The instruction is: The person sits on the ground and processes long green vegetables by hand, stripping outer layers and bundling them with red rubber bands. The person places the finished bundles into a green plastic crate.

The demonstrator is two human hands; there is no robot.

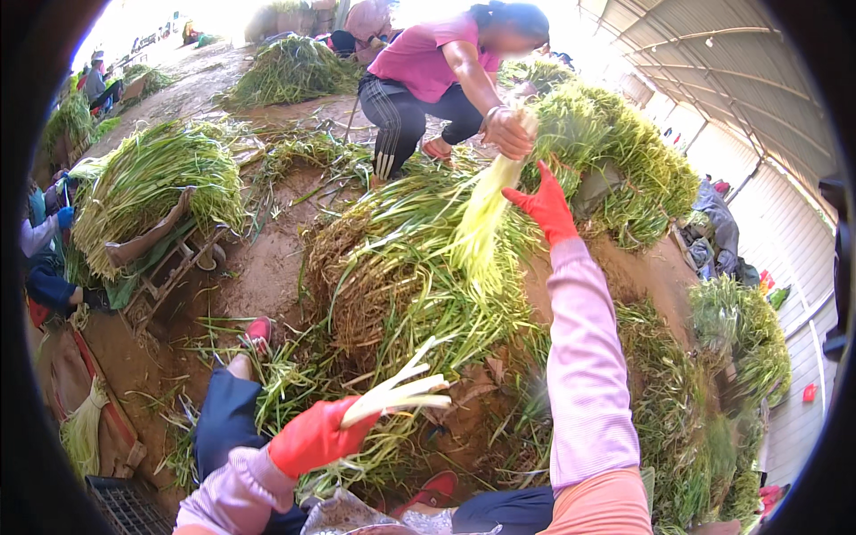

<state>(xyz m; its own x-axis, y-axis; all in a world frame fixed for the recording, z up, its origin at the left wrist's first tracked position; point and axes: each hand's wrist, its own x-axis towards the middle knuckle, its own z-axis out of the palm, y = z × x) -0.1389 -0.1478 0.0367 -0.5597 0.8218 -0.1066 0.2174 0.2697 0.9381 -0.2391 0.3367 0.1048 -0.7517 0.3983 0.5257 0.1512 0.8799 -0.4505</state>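
My left hand [328, 435], in a red glove, grips a few pale, trimmed stalks [404, 394] in front of my lap. My right hand [548, 204], gloved the same way, is stretched out with thumb and fingers apart. Beside it a bunch of yellow-green stalks [491, 214] hangs from the hand [509, 134] of a person in a pink shirt. Whether my thumb touches that bunch, I cannot tell. Below lies a large heap of long-leaved greens [428, 267], its brown roots [354, 294] facing left.
A low cart [174, 264] on the left carries another pile of greens [160, 180]. More heaps [602, 154] rise at the upper right and along the right side [735, 334]. A black plastic crate [130, 505] sits at lower left. A worker with a blue glove [65, 217] is at far left.
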